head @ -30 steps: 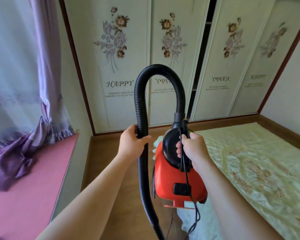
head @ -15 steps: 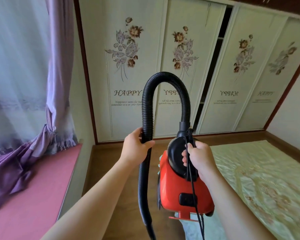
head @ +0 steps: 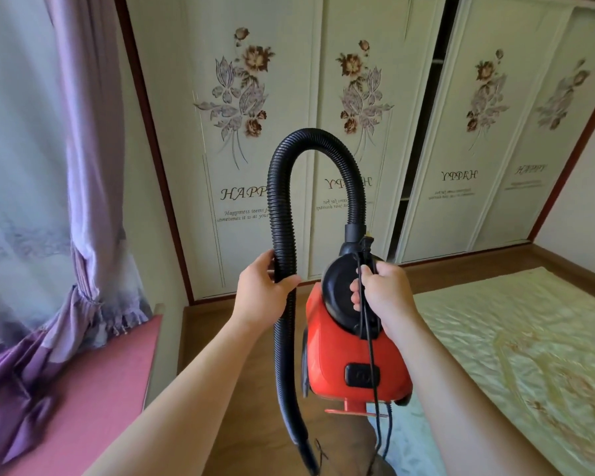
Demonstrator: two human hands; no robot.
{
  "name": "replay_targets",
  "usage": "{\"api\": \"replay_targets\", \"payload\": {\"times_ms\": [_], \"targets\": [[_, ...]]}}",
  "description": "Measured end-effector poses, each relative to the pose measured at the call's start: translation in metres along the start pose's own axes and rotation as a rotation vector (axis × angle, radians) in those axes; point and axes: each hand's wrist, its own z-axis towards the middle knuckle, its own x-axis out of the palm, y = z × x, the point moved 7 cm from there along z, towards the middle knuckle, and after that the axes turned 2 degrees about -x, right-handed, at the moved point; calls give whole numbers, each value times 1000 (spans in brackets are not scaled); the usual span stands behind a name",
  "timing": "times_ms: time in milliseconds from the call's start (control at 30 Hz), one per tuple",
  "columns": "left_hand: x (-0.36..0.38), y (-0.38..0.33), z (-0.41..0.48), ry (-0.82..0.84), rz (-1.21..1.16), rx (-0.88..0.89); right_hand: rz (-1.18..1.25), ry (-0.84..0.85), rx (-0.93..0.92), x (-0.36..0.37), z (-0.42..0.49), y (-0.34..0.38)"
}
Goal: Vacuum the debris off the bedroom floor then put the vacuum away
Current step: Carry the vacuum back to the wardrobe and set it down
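Observation:
A small red vacuum (head: 354, 359) with a black top hangs in the air in front of me, above the wooden floor (head: 227, 345). My right hand (head: 382, 297) grips its black handle together with the black power cord (head: 371, 372), which dangles down past the body. A ribbed black hose (head: 282, 207) arches up from the vacuum's top and drops down on the left. My left hand (head: 261, 290) grips that hose on its left run. The hose's lower end runs out of the frame at the bottom.
Cream wardrobe sliding doors (head: 241, 132) with flower prints stand straight ahead, with a dark gap (head: 423, 139) between two of them. A bed with a pale green cover (head: 516, 338) lies at right. A pink window seat (head: 93, 389) and purple curtain (head: 79, 159) are at left.
The view has tilted up and come closer to the wardrobe. Both hands keep their hold, and the vacuum is still carried in front of me.

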Motion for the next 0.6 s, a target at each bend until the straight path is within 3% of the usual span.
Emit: {"api": "replay_targets", "payload": {"times_ms": [600], "targets": [[61,61,230,-113,47,-85,-57,95,12,65,258,-2]]}}
